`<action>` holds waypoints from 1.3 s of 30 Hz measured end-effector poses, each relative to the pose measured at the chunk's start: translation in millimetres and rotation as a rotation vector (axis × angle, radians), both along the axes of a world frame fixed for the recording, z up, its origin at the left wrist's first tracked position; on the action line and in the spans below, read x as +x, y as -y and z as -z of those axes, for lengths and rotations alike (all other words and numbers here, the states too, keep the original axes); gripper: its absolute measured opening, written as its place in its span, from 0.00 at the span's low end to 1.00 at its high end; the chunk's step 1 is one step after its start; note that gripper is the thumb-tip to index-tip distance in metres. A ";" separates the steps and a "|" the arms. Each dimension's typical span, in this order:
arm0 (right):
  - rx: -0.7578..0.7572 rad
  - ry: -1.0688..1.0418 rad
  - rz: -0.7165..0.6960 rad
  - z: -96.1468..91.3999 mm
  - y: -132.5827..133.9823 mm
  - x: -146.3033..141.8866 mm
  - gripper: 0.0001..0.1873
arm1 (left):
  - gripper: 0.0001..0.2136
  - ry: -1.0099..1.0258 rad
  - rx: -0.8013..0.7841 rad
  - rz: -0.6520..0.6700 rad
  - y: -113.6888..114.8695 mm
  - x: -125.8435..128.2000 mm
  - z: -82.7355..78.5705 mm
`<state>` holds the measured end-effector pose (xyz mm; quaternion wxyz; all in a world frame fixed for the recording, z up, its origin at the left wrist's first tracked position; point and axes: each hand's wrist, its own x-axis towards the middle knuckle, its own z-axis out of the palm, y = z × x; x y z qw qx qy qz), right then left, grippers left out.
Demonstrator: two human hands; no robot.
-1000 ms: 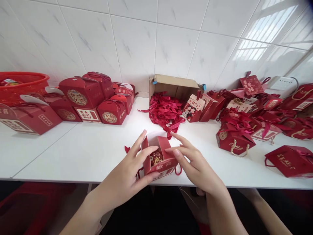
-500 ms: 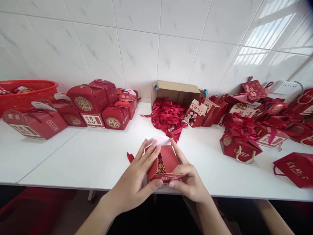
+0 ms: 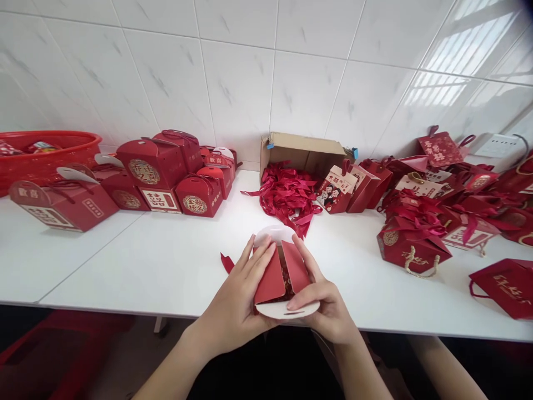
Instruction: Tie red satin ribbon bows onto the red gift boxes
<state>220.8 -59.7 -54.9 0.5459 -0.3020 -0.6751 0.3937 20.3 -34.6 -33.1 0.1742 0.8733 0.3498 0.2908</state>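
Observation:
A small red gift box (image 3: 281, 273) sits at the near edge of the white table (image 3: 166, 261), held between both hands. My left hand (image 3: 237, 303) presses the left top flap inward with its fingers along it. My right hand (image 3: 322, 303) wraps the right side, pushing the right flap in. The two red side flaps lean toward each other, with sweets showing in the gap. The white undersides of the front and back rounded flaps stick out. A red ribbon end (image 3: 227, 262) lies by the box.
A cardboard box (image 3: 303, 153) spilling red ribbons (image 3: 287, 194) stands at the wall. Closed red gift boxes (image 3: 154, 172) and a red basket (image 3: 45, 153) fill the left. Several red boxes and bags (image 3: 412, 233) crowd the right, one bag (image 3: 502, 286) near the front edge.
Both hands closed in on the box. The side flaps, open a second ago, are now folded up toward each other, and the front flap has dropped outward, showing its white underside.

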 end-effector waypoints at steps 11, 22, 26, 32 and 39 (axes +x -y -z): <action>-0.057 -0.026 0.060 1.8 4.6 -13.5 0.51 | 0.15 0.600 0.133 -0.054 16.4 8.9 27.9; -0.010 0.058 0.116 -4.7 44.8 -38.7 0.34 | 0.21 0.591 -0.009 -0.217 55.2 4.4 25.4; 0.037 -0.020 0.140 -2.4 38.7 -43.2 0.22 | 0.10 0.609 0.065 -0.296 60.9 -8.0 36.1; 0.068 0.346 0.406 4.7 -27.0 -59.6 0.13 | 0.07 0.770 0.124 -0.463 58.5 -41.6 38.4; 0.003 0.672 0.327 20.3 -50.9 -99.2 0.05 | 0.07 0.787 0.209 -0.617 54.4 -66.5 33.4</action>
